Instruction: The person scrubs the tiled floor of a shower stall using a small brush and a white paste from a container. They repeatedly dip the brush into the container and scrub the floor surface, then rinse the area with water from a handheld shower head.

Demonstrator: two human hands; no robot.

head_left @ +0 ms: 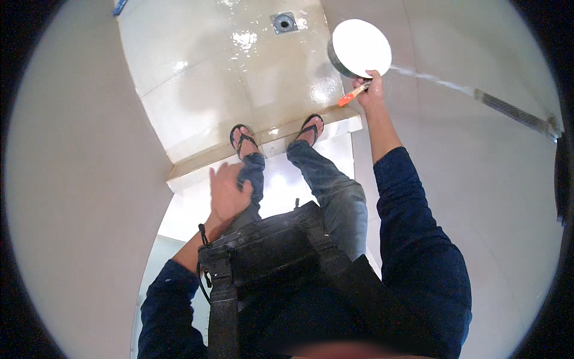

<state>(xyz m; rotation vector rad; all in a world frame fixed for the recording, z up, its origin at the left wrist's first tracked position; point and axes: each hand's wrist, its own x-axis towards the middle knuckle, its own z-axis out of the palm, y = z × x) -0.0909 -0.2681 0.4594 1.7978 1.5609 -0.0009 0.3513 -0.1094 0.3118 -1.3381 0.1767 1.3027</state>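
Note:
My right hand [372, 91] is closed at the near rim of a round bowl-like vessel [362, 48], white on its face and dark along its side. It is raised above the wet floor, to the right. From the same hand sticks an orange-ended handle [348, 98]; whether it belongs to the vessel or is a separate tool I cannot tell. A thin water stream [433, 78] runs from a ribbed metal spout [508, 109] to the vessel's right side. My left hand [229, 192] hangs open in front of my left leg, slightly blurred, its fingers apart and holding nothing.
Wet pale floor tiles [209, 66] hold a square drain [284, 23] at the far side. My sandalled feet [244, 140] stand on a low raised ledge [275, 148]. Plain walls rise left and right. A black bag [269, 251] is strapped across my front. A blue object [119, 7] lies far left.

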